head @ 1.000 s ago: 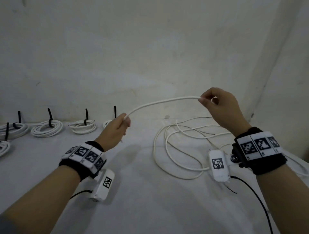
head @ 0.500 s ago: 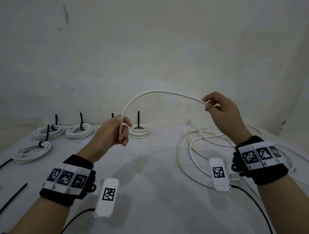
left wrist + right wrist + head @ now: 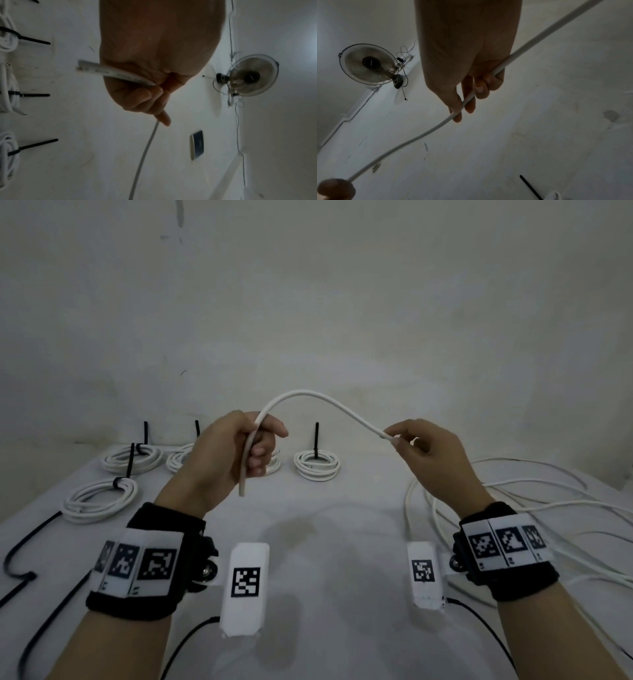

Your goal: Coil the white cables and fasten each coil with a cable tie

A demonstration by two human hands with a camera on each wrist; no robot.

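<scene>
Forming the first loop: both hands, left (image 3: 233, 453) and right (image 3: 428, 460), pinch the white cable (image 3: 308, 397); its springy, stiff end may slip free, undoing the bend.

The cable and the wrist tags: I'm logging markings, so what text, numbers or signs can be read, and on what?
white cable: grey print along the jacket, too blurred to read.
wristbands: black-and-white square code patterns, no readable words.
white camera housings: one square code pattern each, no words.
fan hub: label too small to read.
</scene>
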